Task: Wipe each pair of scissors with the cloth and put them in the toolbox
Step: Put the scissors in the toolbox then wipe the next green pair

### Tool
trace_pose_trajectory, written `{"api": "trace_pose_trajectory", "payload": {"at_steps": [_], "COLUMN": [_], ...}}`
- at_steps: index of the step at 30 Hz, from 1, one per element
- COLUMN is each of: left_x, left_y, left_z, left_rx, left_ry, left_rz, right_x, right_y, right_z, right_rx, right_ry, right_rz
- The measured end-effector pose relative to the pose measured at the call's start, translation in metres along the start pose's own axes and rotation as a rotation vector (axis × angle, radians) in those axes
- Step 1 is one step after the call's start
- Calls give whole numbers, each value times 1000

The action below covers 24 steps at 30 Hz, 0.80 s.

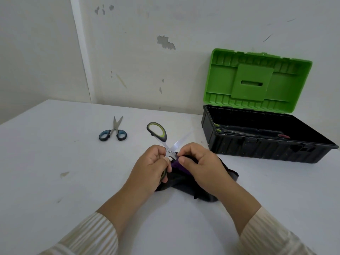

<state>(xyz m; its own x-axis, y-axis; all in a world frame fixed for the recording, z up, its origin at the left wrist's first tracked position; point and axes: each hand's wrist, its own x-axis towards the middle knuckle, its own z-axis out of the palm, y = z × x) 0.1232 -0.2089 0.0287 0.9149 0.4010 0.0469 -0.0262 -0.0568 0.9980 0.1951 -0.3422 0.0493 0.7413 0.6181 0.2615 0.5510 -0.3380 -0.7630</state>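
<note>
Left hand (150,169): fingers curled round the lower handle of the green-handled scissors (170,150), thumb near the pivot. Firm hold. The other handle loop stands free, pointing away from me and to the left.

Scissors are splayed open. One blade angles up and right toward the toolbox (257,147); the other runs under my right hand and I cannot see it.

Right hand (201,167): fingers bunched, pinching the cloth (175,183) against the metal just beside the pivot. Cloth is dark with a purple patch showing between my hands. Most of it lies crumpled on the table (55,162) under and behind both wrists.

Blue-handled scissors (115,128): flat on the table, far left of my hands, well apart, blades slightly open, tips toward the wall.

Toolbox sits at right against the wall, black base, green lid (257,80) standing upright and open. Inside the base, tools lie lengthwise: two green handle ends at the left end, a reddish one at the right. Details are too dark to read.

Striped cream sleeves at both forearms.
</note>
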Motion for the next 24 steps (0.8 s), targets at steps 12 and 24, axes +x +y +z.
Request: {"api": "trace_pose_trajectory", "payload": {"at_steps": [12,24], "left_x": [9,3], "left_y": [4,4], "left_z": [-14,17], "left_rx": [-178,-469], "left_ry": [298,236], "left_rz": [-16,-46], "right_x": [4,-5], "right_y": [14,-13], "right_z": [-23,37], "right_rx": [-74,367], "right_ry": [84,-50], "right_rz": [57,229]}}
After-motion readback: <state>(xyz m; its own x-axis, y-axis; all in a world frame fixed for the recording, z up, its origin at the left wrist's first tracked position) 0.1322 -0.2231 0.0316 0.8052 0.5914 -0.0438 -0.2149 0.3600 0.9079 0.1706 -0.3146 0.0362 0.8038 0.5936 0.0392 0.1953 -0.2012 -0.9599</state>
